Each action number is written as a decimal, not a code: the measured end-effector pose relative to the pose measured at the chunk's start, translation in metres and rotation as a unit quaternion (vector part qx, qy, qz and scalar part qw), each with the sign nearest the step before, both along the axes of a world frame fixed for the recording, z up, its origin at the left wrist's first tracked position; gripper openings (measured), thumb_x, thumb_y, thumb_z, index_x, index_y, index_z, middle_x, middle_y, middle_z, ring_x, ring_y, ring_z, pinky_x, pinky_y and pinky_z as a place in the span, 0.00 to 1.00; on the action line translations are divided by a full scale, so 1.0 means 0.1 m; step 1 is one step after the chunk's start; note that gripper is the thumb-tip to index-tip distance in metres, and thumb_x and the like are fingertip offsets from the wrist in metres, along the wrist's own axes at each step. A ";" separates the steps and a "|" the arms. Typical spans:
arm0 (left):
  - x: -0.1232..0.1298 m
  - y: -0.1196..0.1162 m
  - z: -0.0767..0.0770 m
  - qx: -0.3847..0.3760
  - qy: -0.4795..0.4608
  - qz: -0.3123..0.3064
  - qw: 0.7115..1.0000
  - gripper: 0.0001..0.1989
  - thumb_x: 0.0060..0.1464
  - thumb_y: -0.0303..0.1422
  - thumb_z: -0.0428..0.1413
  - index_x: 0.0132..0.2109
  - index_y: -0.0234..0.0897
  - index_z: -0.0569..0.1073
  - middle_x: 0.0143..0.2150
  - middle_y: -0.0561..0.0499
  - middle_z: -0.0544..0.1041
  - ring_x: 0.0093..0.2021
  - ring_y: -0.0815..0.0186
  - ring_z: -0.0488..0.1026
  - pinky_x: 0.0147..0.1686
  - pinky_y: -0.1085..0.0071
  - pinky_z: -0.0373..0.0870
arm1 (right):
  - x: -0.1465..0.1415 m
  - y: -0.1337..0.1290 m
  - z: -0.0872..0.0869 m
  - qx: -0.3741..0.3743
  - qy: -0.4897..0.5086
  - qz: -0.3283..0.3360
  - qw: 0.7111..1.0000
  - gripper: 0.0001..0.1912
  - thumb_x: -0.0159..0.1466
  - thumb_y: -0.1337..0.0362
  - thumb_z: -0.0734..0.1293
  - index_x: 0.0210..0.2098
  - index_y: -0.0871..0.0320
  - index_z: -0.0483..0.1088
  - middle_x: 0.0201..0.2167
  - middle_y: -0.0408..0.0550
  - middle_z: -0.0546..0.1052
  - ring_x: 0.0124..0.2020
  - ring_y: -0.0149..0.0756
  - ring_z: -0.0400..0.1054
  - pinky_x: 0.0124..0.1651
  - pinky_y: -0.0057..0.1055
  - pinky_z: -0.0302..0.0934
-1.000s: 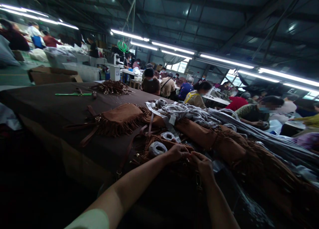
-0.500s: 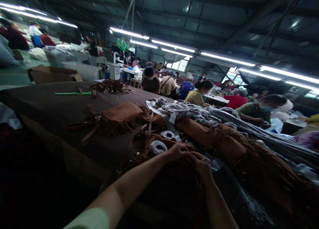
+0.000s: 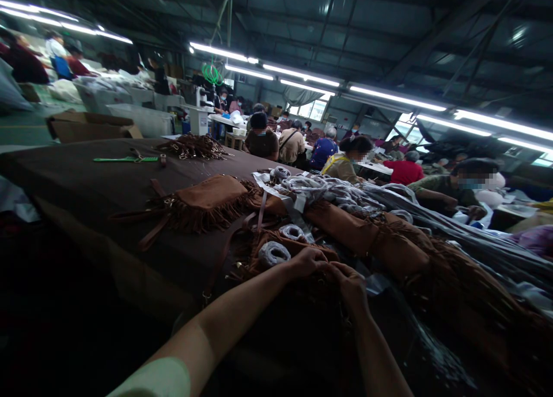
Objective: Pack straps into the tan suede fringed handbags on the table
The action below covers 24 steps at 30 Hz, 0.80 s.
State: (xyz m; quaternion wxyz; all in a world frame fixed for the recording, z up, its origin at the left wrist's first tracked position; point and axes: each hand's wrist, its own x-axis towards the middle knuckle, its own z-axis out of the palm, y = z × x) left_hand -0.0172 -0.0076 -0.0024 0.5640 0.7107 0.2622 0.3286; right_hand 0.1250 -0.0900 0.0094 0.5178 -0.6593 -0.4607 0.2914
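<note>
Left hand (image 3: 309, 263) and right hand (image 3: 348, 282) meet over the near brown bag (image 3: 299, 246), close to the near edge of the cloth-covered surface (image 3: 93, 192); fingers on both bent inward, thumb and fingertips drawn together, tips just about touching each other; whether a small part is gripped between them, cannot tell, too dark and partly hidden by the fingers. Near brown bag lies flat-ish, fringe out, front grey coil (image 3: 274, 254) and rear grey coil (image 3: 292, 231) on it just left of the hands; its gold clips (image 3: 237, 266) show on the left side, toward the near edge.

Step in hand, as judged: fine two-handed fingertip work at the bag's right-hand part, likely a fitting or strap; not clearly finished; next move seems to call for a steady pinch from one hand while the other works the small part, keeping the coils from sliding off.

Elsewhere on the surface: fringed bag (image 3: 211, 193) further left, toward the middle; strap pile (image 3: 194, 147) by the far edge; green strip (image 3: 113, 159) near the far left corner; bag row (image 3: 345, 229) along the right, grey cords (image 3: 332, 189) heaped over it.
</note>
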 end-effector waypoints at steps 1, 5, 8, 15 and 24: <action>0.00 0.01 -0.01 0.003 0.002 0.000 1.000 0.11 0.49 0.34 0.58 0.35 0.28 0.76 0.28 0.50 0.74 0.29 0.69 0.68 0.32 0.74 0.64 | 0.00 0.00 0.00 -0.002 -0.002 -0.003 1.000 0.22 0.46 0.50 0.73 0.35 0.59 0.78 0.33 0.49 0.80 0.37 0.45 0.73 0.37 0.33 0.68; 0.02 0.03 -0.05 0.013 0.007 -0.007 1.000 0.14 0.48 0.37 0.59 0.36 0.28 0.76 0.30 0.49 0.76 0.31 0.68 0.69 0.33 0.73 0.65 | -0.01 -0.01 0.00 0.001 -0.009 -0.021 1.000 0.21 0.46 0.50 0.72 0.34 0.59 0.78 0.31 0.49 0.80 0.37 0.45 0.73 0.36 0.32 0.67; 0.02 0.05 -0.08 0.009 0.008 -0.017 1.000 0.16 0.49 0.39 0.58 0.36 0.28 0.76 0.32 0.47 0.77 0.31 0.67 0.70 0.32 0.73 0.65 | -0.02 -0.01 0.01 0.005 -0.012 -0.017 1.000 0.21 0.46 0.50 0.72 0.34 0.59 0.78 0.31 0.48 0.80 0.36 0.44 0.73 0.36 0.32 0.67; 0.06 0.09 -0.14 0.026 0.019 -0.008 0.999 0.13 0.49 0.36 0.57 0.35 0.28 0.76 0.29 0.49 0.76 0.29 0.69 0.69 0.31 0.74 0.64 | -0.08 -0.07 0.08 0.020 -0.071 -0.003 0.997 0.19 0.48 0.49 0.71 0.32 0.57 0.79 0.30 0.49 0.80 0.36 0.46 0.73 0.36 0.33 0.67; 0.04 0.07 -0.08 -0.049 -0.014 -0.029 0.998 0.11 0.44 0.34 0.58 0.31 0.27 0.76 0.23 0.53 0.71 0.24 0.73 0.64 0.27 0.75 0.61 | -0.08 -0.06 -0.03 0.037 -0.108 -0.002 0.993 0.21 0.51 0.47 0.69 0.33 0.57 0.78 0.35 0.51 0.80 0.39 0.47 0.72 0.38 0.34 0.65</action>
